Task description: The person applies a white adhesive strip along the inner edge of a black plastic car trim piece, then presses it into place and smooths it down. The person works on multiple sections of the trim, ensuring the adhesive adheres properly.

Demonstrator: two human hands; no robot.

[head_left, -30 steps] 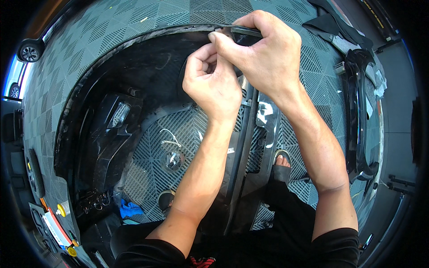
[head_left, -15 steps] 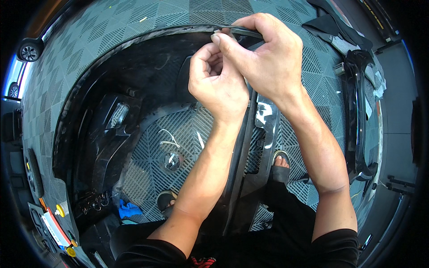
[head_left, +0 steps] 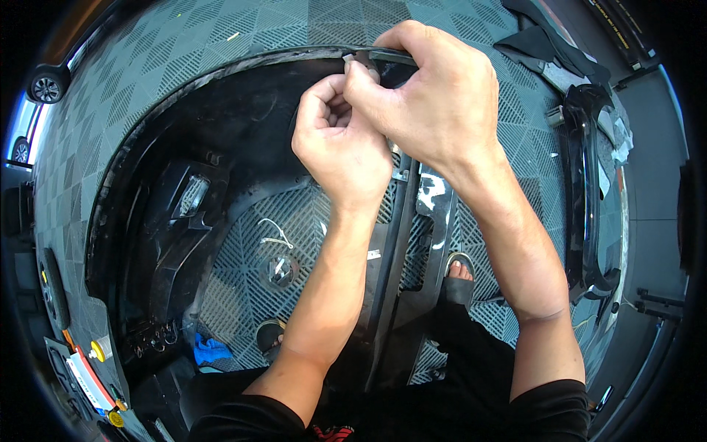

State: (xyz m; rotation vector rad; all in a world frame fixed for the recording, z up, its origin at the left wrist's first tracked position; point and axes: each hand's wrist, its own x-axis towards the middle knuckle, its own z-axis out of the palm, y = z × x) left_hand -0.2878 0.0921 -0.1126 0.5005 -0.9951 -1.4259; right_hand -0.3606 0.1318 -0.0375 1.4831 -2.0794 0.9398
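Note:
A large black car bumper [head_left: 250, 103], inner side toward me, curves around in front of me above the floor. At its far rim my right hand [head_left: 453, 103] is closed, the thumb below and the index finger over the edge. A small dark flap [head_left: 362, 62] with a pale end shows at the rim beside the thumb. Tucked under the right thumb, my left hand [head_left: 345, 151] is closed with curled fingers. Its fingertips are hidden, so what it pinches cannot be made out.
Grey patterned floor tiles [head_left: 287, 37] lie all around. Through the bumper's opening show a clear round object [head_left: 280, 271], a white strip [head_left: 276, 234] and a blue cloth [head_left: 211, 348]. Another black car part [head_left: 578, 199] lies right, near a dark cloth [head_left: 549, 51]. Bottles and tools lie lower left.
Both hands have shifted slightly left along the bumper's far rim, still close together. The bumper edge has dipped a little under them.

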